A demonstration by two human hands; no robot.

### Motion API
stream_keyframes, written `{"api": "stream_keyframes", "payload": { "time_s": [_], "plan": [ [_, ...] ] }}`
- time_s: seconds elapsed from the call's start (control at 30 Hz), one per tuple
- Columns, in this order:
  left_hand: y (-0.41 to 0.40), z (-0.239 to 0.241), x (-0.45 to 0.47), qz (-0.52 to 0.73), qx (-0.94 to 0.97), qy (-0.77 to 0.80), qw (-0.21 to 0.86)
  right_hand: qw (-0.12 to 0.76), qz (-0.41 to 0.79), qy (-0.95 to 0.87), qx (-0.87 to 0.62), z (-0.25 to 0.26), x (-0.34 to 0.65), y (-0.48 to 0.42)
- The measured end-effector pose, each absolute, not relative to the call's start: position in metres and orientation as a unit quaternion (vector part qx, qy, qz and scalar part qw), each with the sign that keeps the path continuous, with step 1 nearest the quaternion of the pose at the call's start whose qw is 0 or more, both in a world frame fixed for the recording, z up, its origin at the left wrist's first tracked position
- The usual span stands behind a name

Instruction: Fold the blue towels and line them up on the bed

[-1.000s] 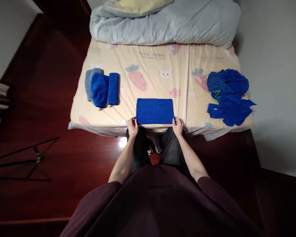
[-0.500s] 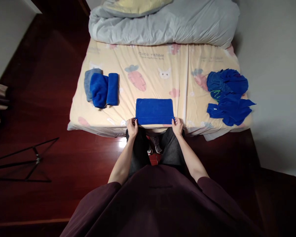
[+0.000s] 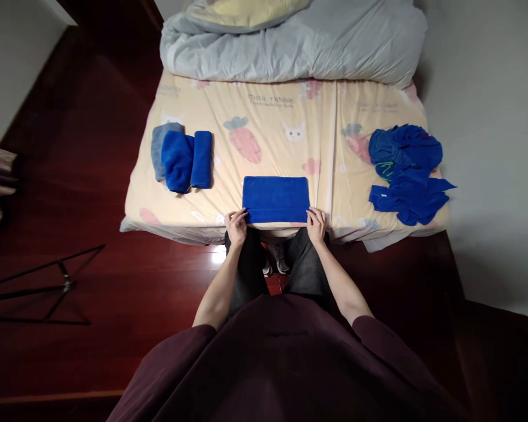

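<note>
Blue cloth, flat rectangle, band along near edge, hands apart at its sides, grip unclear

a hand can pass low over the bedsheet on either side of the flat blue cloth. rolled towels block the left, a crumpled blue pile the right, a bunched grey quilt the far end.

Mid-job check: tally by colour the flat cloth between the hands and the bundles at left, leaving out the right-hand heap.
Blue: 3 (flat cloth, lumpy bundle, neat roll)
Grey-blue: 1 (leftmost bundle)
Total: 4
</note>
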State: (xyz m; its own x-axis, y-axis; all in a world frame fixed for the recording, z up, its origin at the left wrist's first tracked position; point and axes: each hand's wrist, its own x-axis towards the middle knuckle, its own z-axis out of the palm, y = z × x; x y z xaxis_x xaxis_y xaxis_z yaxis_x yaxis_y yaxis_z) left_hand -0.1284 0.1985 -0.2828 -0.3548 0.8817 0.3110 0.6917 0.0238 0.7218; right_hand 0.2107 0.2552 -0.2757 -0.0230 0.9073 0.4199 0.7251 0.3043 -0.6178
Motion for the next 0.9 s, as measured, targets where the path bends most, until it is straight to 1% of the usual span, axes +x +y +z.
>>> {"api": "stream_keyframes", "payload": {
  "time_s": [0.3, 0.63, 0.9],
  "plan": [
    [0.199, -0.272, -0.125, 0.394, 0.538, 0.731, 0.144, 0.383, 0.194, -0.692, -0.581, -0.269, 0.211, 0.259],
    [0.195, -0.269, -0.13, 0.36, 0.578, 0.709, 0.185, 0.348, 0.192, -0.733, -0.553, -0.267, 0.218, 0.253],
    [0.196, -0.273, -0.132, 0.4, 0.563, 0.703, 0.173, 0.372, 0.203, -0.715, -0.557, -0.269, 0.217, 0.256]
  ]
}}
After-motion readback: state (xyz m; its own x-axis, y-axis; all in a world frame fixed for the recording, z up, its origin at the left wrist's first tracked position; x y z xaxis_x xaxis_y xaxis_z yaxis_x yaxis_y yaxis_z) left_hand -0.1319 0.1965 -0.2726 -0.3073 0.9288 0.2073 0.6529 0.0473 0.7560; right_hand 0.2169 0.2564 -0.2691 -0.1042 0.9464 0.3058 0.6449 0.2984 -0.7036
